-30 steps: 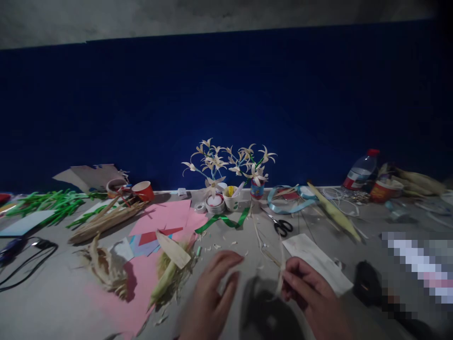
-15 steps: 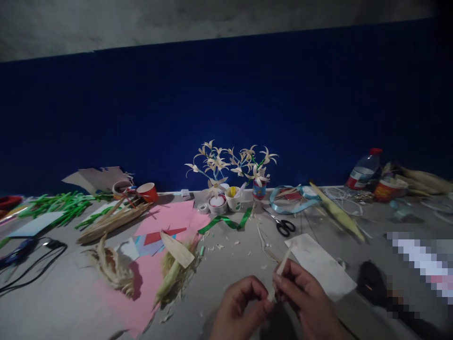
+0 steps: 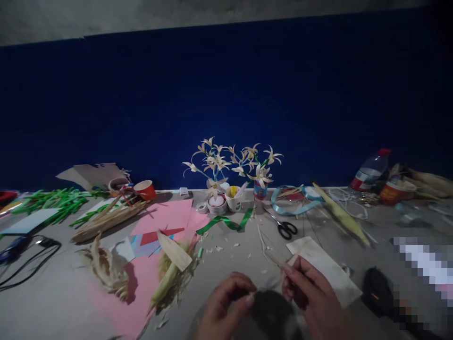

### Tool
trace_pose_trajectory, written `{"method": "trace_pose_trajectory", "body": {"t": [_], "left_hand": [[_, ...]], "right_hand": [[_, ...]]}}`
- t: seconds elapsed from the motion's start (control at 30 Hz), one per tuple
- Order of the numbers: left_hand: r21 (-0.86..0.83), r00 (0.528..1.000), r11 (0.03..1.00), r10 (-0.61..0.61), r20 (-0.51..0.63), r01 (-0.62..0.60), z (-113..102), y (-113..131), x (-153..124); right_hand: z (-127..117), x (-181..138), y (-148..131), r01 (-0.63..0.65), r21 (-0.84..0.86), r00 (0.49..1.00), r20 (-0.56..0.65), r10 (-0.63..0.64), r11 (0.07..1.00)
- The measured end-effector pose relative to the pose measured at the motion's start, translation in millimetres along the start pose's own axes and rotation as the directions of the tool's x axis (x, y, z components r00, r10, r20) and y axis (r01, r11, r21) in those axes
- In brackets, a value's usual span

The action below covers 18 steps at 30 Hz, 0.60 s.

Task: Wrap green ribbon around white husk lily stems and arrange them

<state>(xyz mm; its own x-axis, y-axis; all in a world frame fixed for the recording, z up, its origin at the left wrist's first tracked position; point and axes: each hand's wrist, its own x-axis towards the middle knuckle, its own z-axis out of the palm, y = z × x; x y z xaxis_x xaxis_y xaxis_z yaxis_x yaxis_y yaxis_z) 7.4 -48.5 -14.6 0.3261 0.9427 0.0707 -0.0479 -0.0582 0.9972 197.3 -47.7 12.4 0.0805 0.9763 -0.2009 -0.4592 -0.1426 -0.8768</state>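
My right hand (image 3: 311, 288) pinches a pale corn husk strip (image 3: 292, 259) between thumb and fingers, its tip sticking up past them. To its left, my left hand (image 3: 228, 302) is curled, thumb close to the fingertips. A tiny whitish bit may be in that pinch, too small to make out. A thin brownish strip (image 3: 273, 259) reaches up to my right fingertips; whether they touch it I cannot tell. Beyond lie black-handled scissors (image 3: 287, 230) and a white sheet (image 3: 323, 269), partly covered by my right hand. Husk flowers (image 3: 215, 163) stand in small pots behind.
Pink paper (image 3: 166, 217) lies left, with a corn husk piece (image 3: 175, 250) over a young cob. Green ribbon (image 3: 226, 222), a blue ribbon loop (image 3: 300, 208) and a paper cup (image 3: 233, 200) are ahead. A plastic bottle (image 3: 371, 170) leans at the back right.
My hands have moved apart; the left one has come off the husk strip and shifted left. The right hand still holds the strip and has moved slightly right. The view has shifted a little.
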Motion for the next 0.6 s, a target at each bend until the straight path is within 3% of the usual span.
{"method": "trace_pose_trajectory", "body": {"t": [0.1, 0.2, 0.4, 0.6], "left_hand": [[0.066, 0.993, 0.991, 0.118, 0.010, -0.118, 11, 14, 9], [0.099, 0.993, 0.988, 0.116, 0.036, -0.119, 19, 15, 14], [0.034, 0.978, 0.984, 0.177, -0.105, -0.175, 23, 0, 10], [0.127, 0.946, 0.973, 0.219, -0.241, -0.193, 18, -2, 6]], "right_hand": [[4, -3, 4, -0.039, 0.031, 0.999, -0.001, 0.039, 0.999], [6, -3, 7, -0.069, 0.051, 0.997, -0.013, 0.069, 0.996], [7, -2, 5, -0.035, 0.034, 0.999, 0.011, 0.035, 0.999], [8, -2, 5, -0.103, 0.039, 0.995, 0.015, 0.102, 0.994]]}}
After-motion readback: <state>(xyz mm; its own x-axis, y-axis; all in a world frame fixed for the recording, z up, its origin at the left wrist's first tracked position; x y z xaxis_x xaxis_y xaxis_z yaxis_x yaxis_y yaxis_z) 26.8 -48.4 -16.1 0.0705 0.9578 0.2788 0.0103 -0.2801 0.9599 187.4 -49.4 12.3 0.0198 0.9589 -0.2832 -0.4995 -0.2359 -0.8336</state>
